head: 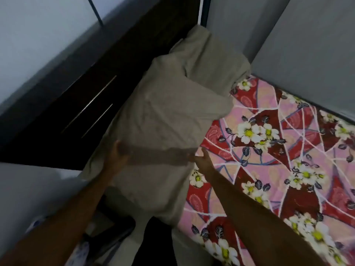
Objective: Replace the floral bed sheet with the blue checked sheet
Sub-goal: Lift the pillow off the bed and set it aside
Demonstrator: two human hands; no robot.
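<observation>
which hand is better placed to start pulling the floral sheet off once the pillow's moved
Right, probably. The right hand is at the near pillow's edge directly over the floral sheet. The left hand is at the pillow's far side, by the dark headboard.

Floral sheet (pixel 278 160) covers bed; beige pillows (pixel 163 116) atop.

I see the floral cotton bed sheet (pixel 278 160) from three to five o'clock: red and pink panels split by thin white and blue lines, with pale paisley shapes, white flowers with yellow centres and dark navy leaves. The two plain grey-beige fabric pillows (pixel 163 116) at centre and twelve o'clock carry no pattern. The dark brown wooden headboard (pixel 80 89) at ten o'clock shows two thin silver stripes. The walls (pixel 307 45) look flat grey.
</observation>
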